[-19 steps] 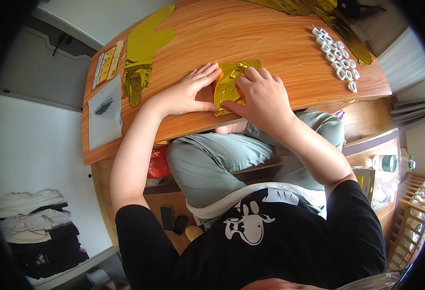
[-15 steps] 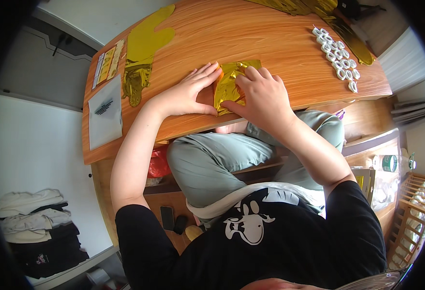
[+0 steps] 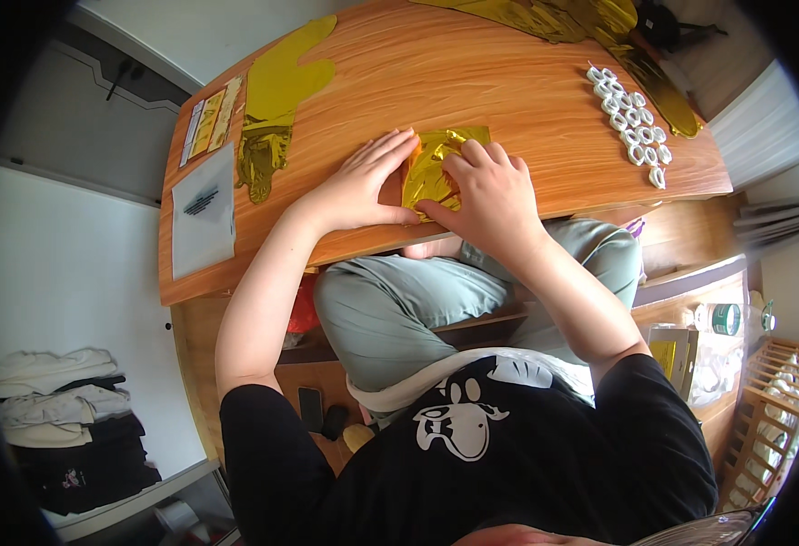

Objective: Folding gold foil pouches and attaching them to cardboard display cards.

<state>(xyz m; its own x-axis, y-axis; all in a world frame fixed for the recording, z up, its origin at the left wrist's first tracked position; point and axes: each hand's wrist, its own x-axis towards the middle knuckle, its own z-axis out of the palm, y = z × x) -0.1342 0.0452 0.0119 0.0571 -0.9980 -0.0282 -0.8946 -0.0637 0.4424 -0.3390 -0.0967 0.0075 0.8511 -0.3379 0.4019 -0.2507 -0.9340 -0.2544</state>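
Note:
A folded piece of shiny gold foil (image 3: 431, 173) lies near the front edge of the wooden table. My left hand (image 3: 367, 182) rests palm down along its left side, fingers stretched out together and thumb apart, the tips touching the foil's edge. Over the foil's right part is my right hand (image 3: 495, 187), its fingers bent and gripping down on the foil, the thumb on the near part. A small crumpled ridge of foil shows beside its index finger. What lies under the right palm is hidden.
A flattened gold foil balloon (image 3: 286, 82) lies at the left, beside printed cards (image 3: 210, 123) and a clear bag with dark sticks (image 3: 204, 214). More gold foil (image 3: 599, 18) covers the far right. Several small white coils (image 3: 634, 118) lie at the right.
The view has shifted slightly. Both hands stay on the gold foil in nearly the same pose, with only small finger movement.

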